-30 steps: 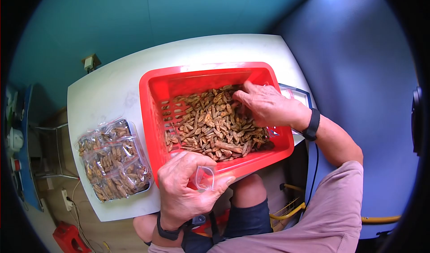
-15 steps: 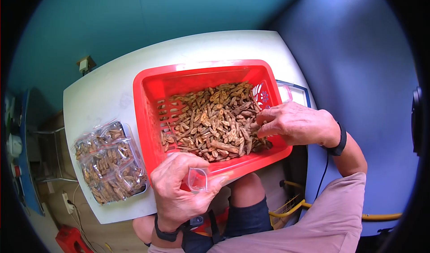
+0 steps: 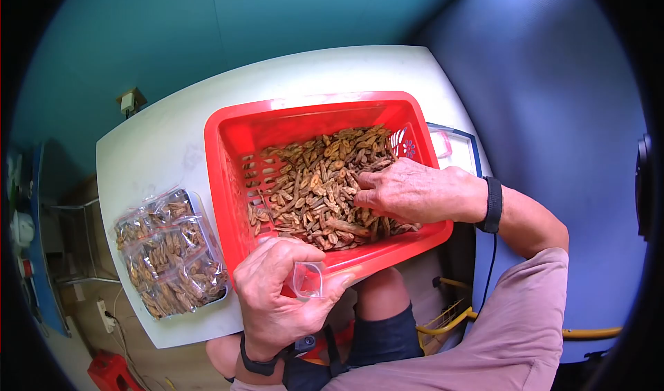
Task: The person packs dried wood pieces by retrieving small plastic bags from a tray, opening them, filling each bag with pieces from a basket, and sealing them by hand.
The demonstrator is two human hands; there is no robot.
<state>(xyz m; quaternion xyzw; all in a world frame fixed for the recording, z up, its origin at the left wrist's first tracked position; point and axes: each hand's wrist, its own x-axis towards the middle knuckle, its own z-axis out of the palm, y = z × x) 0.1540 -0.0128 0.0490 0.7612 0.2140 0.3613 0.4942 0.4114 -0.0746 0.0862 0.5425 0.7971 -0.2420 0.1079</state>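
Note:
A red plastic basket (image 3: 332, 103) with slotted walls holds a heap of brown dried pieces (image 3: 325, 183). Over its front left corner, my left hand (image 3: 283, 294) grips a small clear plastic bag (image 3: 307, 280) whose mouth is spread open between thumb and fingers. My right hand (image 3: 408, 192) reaches over the basket's right side, with its fingertips down at the heap; whatever they hold is hidden. To the left, several filled clear zip bags (image 3: 169, 256) lie on a tray (image 3: 223, 295).
The basket and tray stand on a white table (image 3: 159, 149). A framed tray with a pink-edged clear item (image 3: 440, 144) lies behind the basket's right side. A blue surface (image 3: 553, 149) is at the right. On the floor, lower left, sits a red stool (image 3: 111, 370).
My right hand lifted off the heap toward the basket's right edge, then moved back left onto the pieces. My left hand still holds the bag in about the same place.

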